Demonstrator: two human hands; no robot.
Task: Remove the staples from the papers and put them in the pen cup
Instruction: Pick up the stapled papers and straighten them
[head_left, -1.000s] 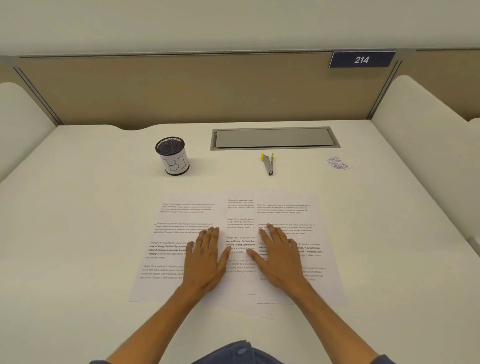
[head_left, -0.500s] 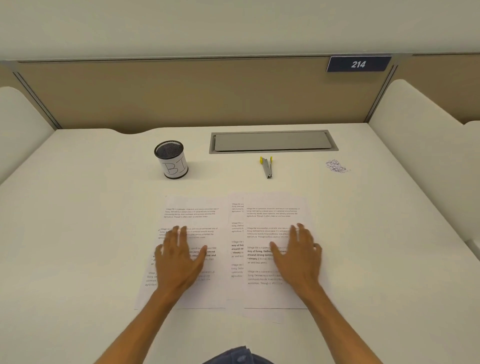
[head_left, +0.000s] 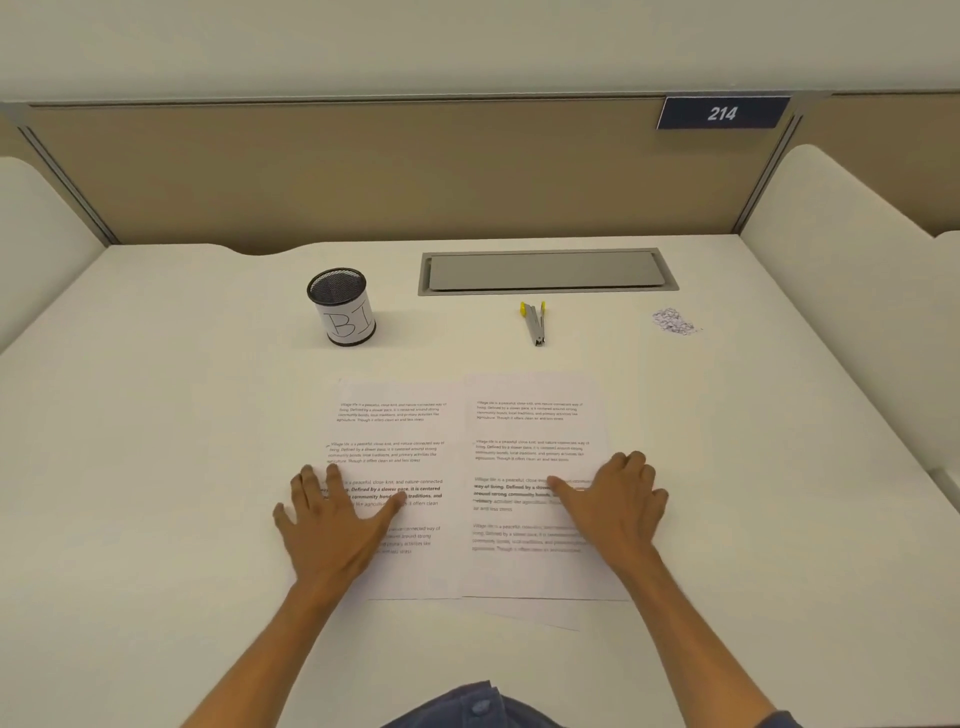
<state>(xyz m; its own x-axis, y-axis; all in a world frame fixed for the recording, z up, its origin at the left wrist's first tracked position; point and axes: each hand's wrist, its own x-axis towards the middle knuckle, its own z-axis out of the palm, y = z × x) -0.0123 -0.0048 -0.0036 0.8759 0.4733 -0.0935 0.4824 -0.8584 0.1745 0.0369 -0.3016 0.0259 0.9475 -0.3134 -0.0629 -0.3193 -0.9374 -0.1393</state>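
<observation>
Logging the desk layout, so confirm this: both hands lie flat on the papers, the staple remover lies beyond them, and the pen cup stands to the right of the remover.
One detail is wrong. The head view shows the pen cup standing to the left of the staple remover, not the right. The rest holds: left hand and right hand lie flat on the papers, with the remover beyond them.
</observation>
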